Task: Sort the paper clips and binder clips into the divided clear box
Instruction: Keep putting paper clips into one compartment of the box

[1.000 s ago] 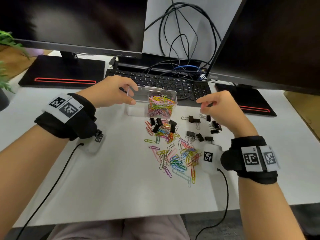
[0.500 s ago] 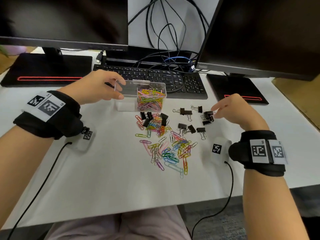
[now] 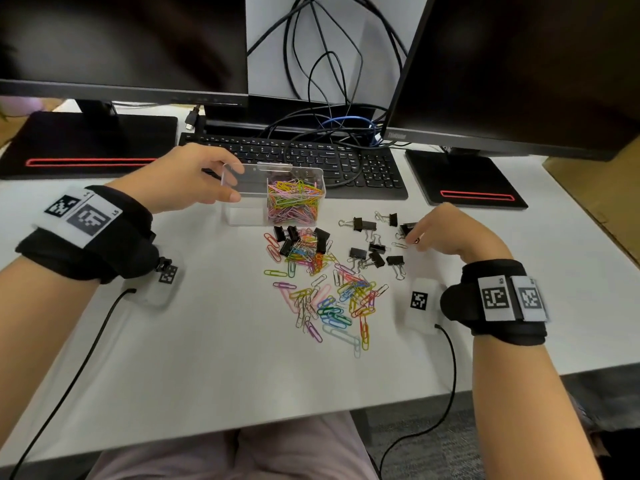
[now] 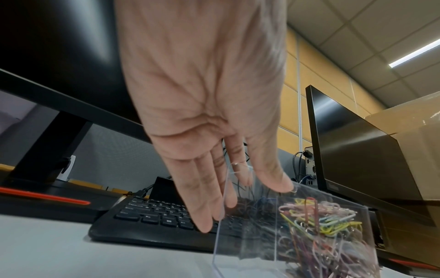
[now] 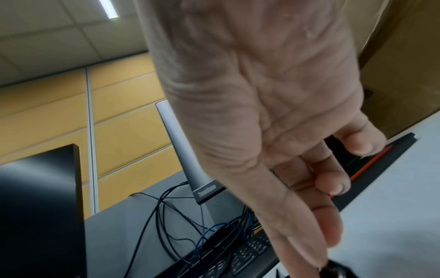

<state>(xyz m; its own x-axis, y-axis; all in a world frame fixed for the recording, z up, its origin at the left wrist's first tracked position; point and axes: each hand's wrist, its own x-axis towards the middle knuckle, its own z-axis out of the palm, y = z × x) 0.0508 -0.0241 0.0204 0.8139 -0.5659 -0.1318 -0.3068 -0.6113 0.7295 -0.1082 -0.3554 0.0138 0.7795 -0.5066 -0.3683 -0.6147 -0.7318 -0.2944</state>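
Fingers (image 4: 204, 195) of left hand (image 3: 180, 181) straddle the divided clear box (image 3: 242, 216) wall, thumb opposite. Right hand (image 3: 446, 233) fingertips pinch a black binder clip (image 3: 407, 229); right wrist view crops it, contact blurred.

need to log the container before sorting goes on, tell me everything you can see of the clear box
The clear box looks like transparent hard plastic, rectangular, open-topped, upright on the white desk in front of the keyboard. A wall splits it: the right compartment is packed with coloured paper clips, the left one looks empty. The left hand grips its left end, thumb on the near wall, fingers behind the far one. Loose clips lie just in front.
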